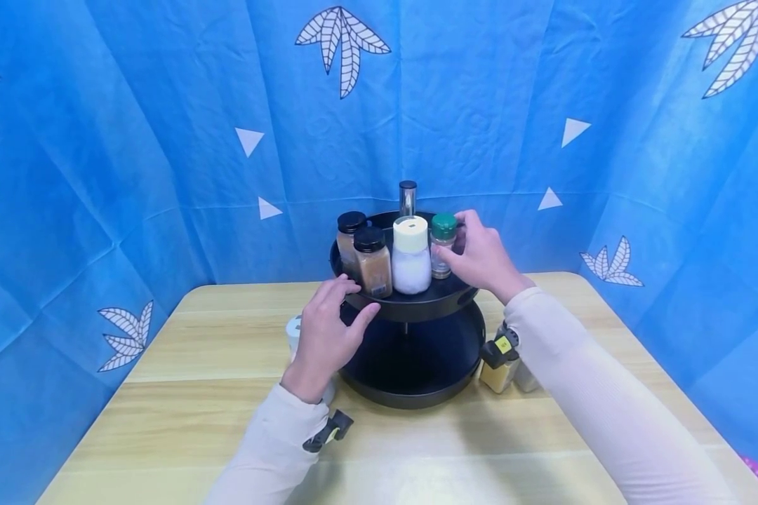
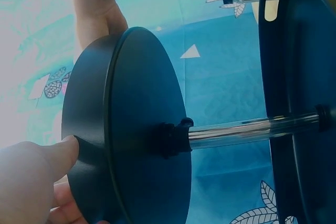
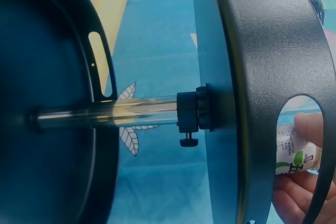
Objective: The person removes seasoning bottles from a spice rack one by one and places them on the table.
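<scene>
A black two-tier round rack stands on the table, its upper tray [image 1: 410, 308] above a lower tray [image 1: 407, 401]. With thumb and fingers, my right hand [image 1: 483, 256] holds a small green-capped spice bottle [image 1: 443, 228] at the upper tray's right side. Through a slot in the tray wall, the right wrist view shows that bottle's label [image 3: 289, 153]. My left hand [image 1: 328, 330] touches the upper tray's left front wall, thumb apart from the fingers. Beside the green-capped bottle are a white-capped shaker [image 1: 411, 256] and two black-lidded spice jars [image 1: 374, 270].
A metal post [image 1: 407, 198] rises behind the jars. Right of the rack, partly behind my right wrist, stands a jar of yellow contents [image 1: 497, 376] with another container beside it. A white-topped container [image 1: 293, 330] is half hidden behind my left hand. Blue curtains [image 1: 467, 105] surround the table.
</scene>
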Demonstrator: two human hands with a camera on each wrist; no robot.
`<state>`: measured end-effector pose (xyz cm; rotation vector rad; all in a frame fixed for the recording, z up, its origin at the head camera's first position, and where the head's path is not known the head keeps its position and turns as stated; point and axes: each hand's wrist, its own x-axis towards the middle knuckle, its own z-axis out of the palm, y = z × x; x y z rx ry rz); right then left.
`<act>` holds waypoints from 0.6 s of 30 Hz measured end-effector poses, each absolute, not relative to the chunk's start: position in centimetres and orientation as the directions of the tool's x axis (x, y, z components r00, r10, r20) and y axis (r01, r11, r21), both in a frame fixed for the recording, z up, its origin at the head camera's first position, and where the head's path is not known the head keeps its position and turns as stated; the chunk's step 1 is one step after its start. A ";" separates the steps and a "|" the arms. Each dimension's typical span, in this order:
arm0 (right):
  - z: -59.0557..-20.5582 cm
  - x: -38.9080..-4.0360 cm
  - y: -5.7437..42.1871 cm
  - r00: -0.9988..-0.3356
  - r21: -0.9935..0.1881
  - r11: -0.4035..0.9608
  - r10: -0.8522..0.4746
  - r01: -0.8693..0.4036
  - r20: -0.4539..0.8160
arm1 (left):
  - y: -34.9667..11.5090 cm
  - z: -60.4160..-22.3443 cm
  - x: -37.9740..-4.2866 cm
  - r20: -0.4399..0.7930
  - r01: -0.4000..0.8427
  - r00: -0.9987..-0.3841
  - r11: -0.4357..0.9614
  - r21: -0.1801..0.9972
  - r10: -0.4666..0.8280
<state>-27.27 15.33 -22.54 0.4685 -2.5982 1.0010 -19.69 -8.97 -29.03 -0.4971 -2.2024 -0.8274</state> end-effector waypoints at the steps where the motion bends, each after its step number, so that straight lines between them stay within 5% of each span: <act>1: -22.5 -27.3 15.3 -0.896 -0.585 0.700 -0.187 -0.409 0.402 | -9.0 -29.0 -19.7 0.739 0.560 -0.666 0.721 0.409 0.098; 18: -22.2 -27.3 15.5 -0.886 -0.571 0.704 -0.187 -0.423 0.425 | -8.9 -29.1 -19.7 0.742 0.563 -0.664 0.715 0.414 0.093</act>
